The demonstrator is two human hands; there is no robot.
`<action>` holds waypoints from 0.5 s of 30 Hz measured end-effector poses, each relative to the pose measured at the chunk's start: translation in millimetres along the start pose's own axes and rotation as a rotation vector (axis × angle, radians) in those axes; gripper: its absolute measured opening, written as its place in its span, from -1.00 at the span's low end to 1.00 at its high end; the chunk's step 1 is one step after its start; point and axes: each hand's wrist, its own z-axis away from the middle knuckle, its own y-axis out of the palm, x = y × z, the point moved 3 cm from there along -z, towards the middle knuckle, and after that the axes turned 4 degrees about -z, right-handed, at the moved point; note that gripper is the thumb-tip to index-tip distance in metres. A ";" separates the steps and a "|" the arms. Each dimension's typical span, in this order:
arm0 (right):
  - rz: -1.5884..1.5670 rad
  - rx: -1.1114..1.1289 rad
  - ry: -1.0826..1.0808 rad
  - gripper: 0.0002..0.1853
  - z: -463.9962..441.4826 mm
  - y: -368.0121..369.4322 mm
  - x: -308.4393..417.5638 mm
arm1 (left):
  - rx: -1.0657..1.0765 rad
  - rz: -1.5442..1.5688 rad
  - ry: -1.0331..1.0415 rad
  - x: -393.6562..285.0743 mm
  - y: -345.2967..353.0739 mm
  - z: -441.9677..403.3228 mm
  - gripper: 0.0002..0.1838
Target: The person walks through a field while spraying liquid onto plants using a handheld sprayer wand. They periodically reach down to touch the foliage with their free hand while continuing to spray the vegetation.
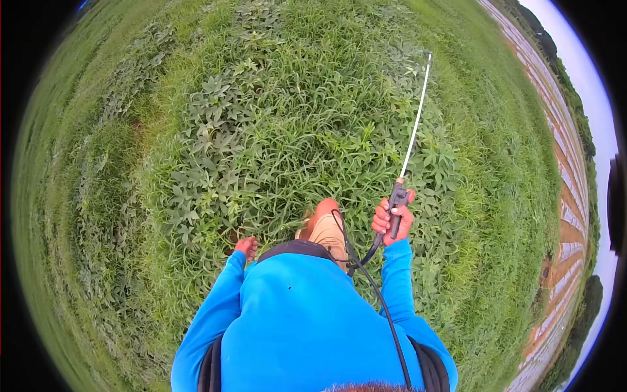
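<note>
My right hand (400, 225) is wrapped round the dark grip of a spray wand (414, 134), with fingers round the handle. Its thin white lance points forward and slightly right, and a faint mist shows near the nozzle (428, 55) over the leaves. A black hose (382, 294) runs from the grip area back over my body toward the shoulder. My left hand (247, 247) hangs low at my left side, fingers curled in, with nothing visible in it. Leafy plants (215, 163) mixed with tall grass (307, 117) spread in front of me.
A brown boot (324, 212) steps forward into the growth. Black straps (428, 366) cross my blue sleeves at the shoulders. Far right, bare reddish soil with pale strips (568, 255) borders the greenery, with trees (578, 333) beyond.
</note>
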 end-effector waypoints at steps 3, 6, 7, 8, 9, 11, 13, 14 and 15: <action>0.016 0.089 0.235 -0.78 -27.2 18.0 -20.3 | -0.023 -0.001 0.017 -14.2 3.0 5.9 -0.65; 0.028 0.161 0.464 -0.76 -62.0 35.5 -38.8 | -0.072 -0.074 -0.033 -19.2 2.8 0.5 -0.63; 0.032 0.195 0.527 -0.75 -74.9 43.6 -45.2 | -0.082 -0.071 -0.030 -17.7 1.2 -7.1 -0.63; 0.040 0.212 0.582 -0.76 -87.3 51.5 -51.1 | -0.085 -0.090 -0.038 -15.1 -0.5 -13.6 -0.62; 0.048 0.227 0.635 -0.78 -99.2 59.2 -56.8 | -0.087 -0.110 -0.048 -11.1 -1.9 -20.7 -0.60; 0.067 0.304 0.732 -0.79 -124.2 73.5 -64.7 | -0.108 -0.109 -0.005 -0.1 -7.2 -47.2 -0.57; 0.077 0.381 0.828 -0.79 -152.6 82.7 -69.8 | -0.111 -0.087 0.017 -18.2 -4.6 -39.3 -0.65; 0.113 0.381 0.842 -0.80 -165.7 87.6 -67.9 | -0.119 -0.092 0.020 -31.5 -5.0 -39.8 -0.65; 0.120 0.398 0.863 -0.81 -178.9 92.9 -64.7 | -0.097 -0.067 0.008 -41.1 -3.0 -42.8 -0.65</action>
